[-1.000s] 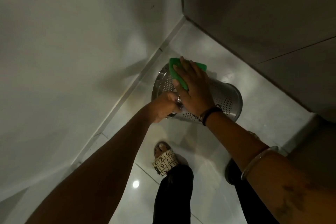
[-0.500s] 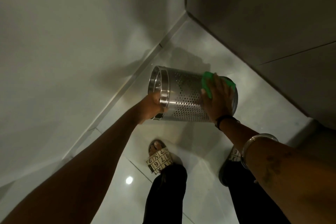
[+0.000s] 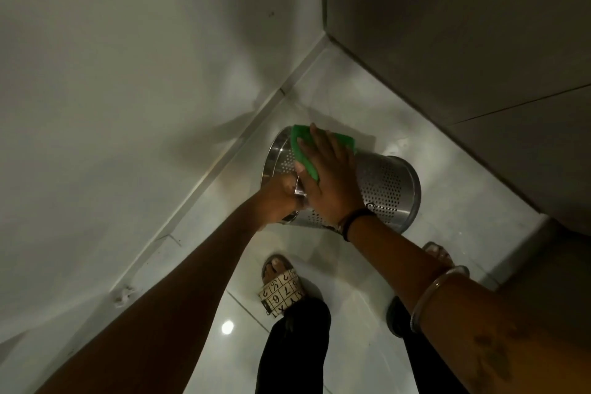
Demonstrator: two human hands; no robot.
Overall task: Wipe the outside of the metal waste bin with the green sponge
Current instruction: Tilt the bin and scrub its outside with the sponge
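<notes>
Since half a second earlier, the right hand (image 3: 326, 176) had slid the flat green sponge (image 3: 308, 153) from the base end of the bin back up to the rim end, toward ten o'clock along the wall.

Nearest, at six o'clock, stood a numbered-pattern sandal (image 3: 281, 293) on the glossy pale floor tiles (image 3: 351, 281), with the other foot only partly visible at four o'clock. Above them, the perforated cylindrical metal waste bin (image 3: 383, 185) hung tilted on its side in mid-air, clear of the floor, its open mouth turned toward nine o'clock. The left hand (image 3: 278, 198) was closed around the rim, probably to steady the bin and let it be turned so fresh metal came under the sponge. The right hand lay spread flat, fingers wide, pressing the sponge against the upper outer wall; an open palm likely gave even pressure across the curve.

Beyond, at twelve o'clock, the plain white wall (image 3: 128, 73) met a grey panelled surface (image 3: 463, 41) in a tight corner, which probably limited any swing away from the body. The underside of the bin was hidden.
</notes>
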